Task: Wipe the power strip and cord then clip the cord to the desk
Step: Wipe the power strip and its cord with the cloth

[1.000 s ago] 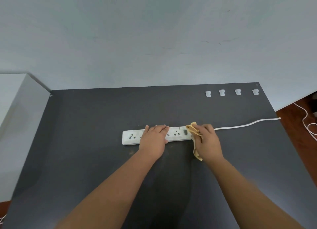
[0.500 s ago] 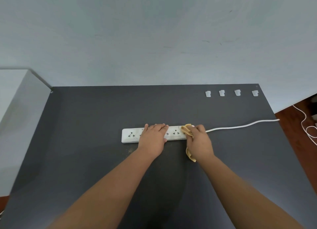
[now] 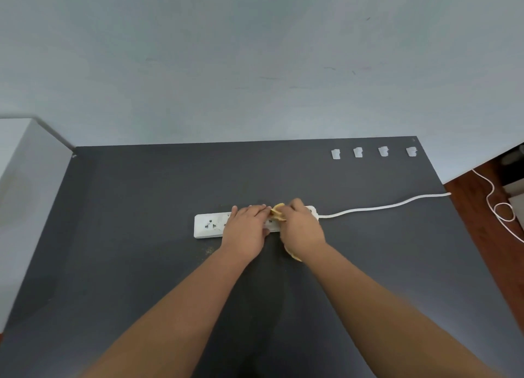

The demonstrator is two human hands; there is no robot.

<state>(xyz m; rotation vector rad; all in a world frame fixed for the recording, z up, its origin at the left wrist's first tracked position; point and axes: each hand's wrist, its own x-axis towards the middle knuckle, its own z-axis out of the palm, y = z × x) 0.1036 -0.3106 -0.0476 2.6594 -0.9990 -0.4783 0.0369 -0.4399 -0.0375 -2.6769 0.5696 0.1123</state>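
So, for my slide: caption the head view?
Left hand steadies power strip; right hand wipes it with yellow cloth.

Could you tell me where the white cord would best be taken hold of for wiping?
Probably just right of the power strip, where the cord leaves it. It lies flat and bare on the desk, so a pinch grip from above would suit.
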